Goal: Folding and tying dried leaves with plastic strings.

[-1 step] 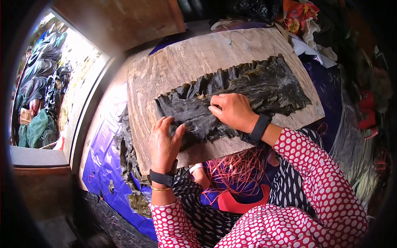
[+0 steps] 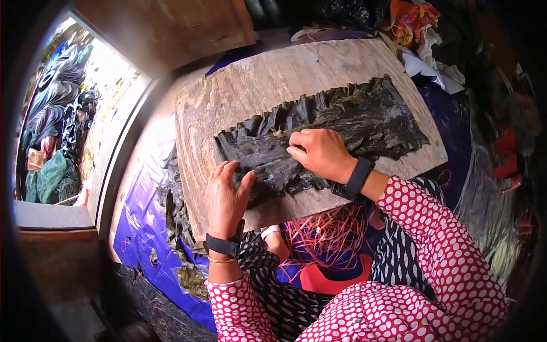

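Observation:
A dark, wrinkled sheet of dried kelp [image 2: 364,117] lies slantwise across a wooden board [image 2: 256,80] in front of me. My left hand [image 2: 225,196] rests at the kelp's near left corner, thumb and fingers apart, fingertips against its edge. Over the middle of the sheet, my right hand [image 2: 325,154] is closed, with thumb and curled fingers pressed together on the kelp surface. Its palm side and most of its fingertips are hidden.
Below the board lies a tangle of thin red strings [image 2: 327,233] by a red curved object [image 2: 336,279]. Blue plastic sheeting [image 2: 139,239] and loose dark kelp pieces [image 2: 176,211] lie at left, near a doorway frame [image 2: 122,137]. Crumpled bags [image 2: 413,25] sit at the far right.

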### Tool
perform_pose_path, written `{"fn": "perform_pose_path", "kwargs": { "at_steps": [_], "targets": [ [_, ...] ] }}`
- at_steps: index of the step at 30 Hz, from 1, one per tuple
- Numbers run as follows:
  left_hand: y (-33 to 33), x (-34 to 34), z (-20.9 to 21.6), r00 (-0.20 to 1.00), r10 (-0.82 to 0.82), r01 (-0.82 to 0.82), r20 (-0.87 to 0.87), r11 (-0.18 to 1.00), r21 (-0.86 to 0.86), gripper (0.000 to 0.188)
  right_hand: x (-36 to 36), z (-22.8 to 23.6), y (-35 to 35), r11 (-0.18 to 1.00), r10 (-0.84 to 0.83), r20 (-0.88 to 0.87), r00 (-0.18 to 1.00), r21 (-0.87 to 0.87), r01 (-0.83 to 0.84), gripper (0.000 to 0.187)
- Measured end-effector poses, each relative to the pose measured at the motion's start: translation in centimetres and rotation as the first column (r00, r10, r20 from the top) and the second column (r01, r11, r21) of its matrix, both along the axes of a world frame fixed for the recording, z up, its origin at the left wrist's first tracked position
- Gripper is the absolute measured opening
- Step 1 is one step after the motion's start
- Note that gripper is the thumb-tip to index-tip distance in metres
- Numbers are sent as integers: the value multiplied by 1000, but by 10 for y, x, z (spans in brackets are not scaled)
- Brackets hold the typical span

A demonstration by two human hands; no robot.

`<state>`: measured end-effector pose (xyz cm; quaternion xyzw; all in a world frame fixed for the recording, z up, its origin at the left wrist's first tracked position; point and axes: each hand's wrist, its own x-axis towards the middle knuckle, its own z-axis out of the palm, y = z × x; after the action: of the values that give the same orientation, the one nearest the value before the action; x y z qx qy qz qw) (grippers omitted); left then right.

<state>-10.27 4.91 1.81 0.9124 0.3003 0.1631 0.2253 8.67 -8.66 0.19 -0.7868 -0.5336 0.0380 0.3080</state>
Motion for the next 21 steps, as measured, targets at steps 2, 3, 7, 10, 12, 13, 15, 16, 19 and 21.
{"fn": "perform_pose_path", "kwargs": {
  "at_steps": [2, 3, 7, 10, 12, 13, 15, 16, 19, 21],
  "targets": [
    [2, -2, -2, 1000, 8, -7, 30, 1000, -11, 35, -5, 4, -3, 1000, 15, -11, 1000, 20, -15, 31],
    [2, -3, -1, 999, 13, -13, 30, 1000, -10, 35, -10, 11, -5, 1000, 10, 45, 999, -6, -10, 32],
    [2, -3, 4, 999, 39, -36, 26, 996, -85, 35, -8, 11, -9, 989, 36, 91, 995, -146, -22, 36],
    [2, -4, 8, 999, 52, -53, -6, 993, -110, 35, -11, 11, -6, 972, -9, 46, 999, -233, 19, 35],
    [2, -3, 8, 999, 51, -53, -17, 993, -110, 35, -12, 9, -4, 967, -46, 37, 998, -248, 54, 35],
    [2, -2, 7, 998, 54, -55, -16, 992, -112, 35, -10, 5, -4, 976, -41, 38, 998, -213, 48, 33],
    [3, -1, 5, 998, 55, -56, -14, 992, -116, 35, -8, 3, -4, 983, -38, 40, 999, -178, 44, 32],
    [3, -1, 2, 999, 51, -51, -2, 994, -97, 36, -7, 4, -3, 987, -38, 16, 999, -158, 40, 29],
    [5, -4, 3, 997, 74, -74, 5, 993, -88, 35, -9, 7, -3, 999, -5, 12, 1000, -47, 6, 22],
    [6, -5, 3, 995, 99, -98, 1, 990, -104, 34, -13, 14, -4, 999, 21, 37, 999, 37, -22, 19]
  ]
}}
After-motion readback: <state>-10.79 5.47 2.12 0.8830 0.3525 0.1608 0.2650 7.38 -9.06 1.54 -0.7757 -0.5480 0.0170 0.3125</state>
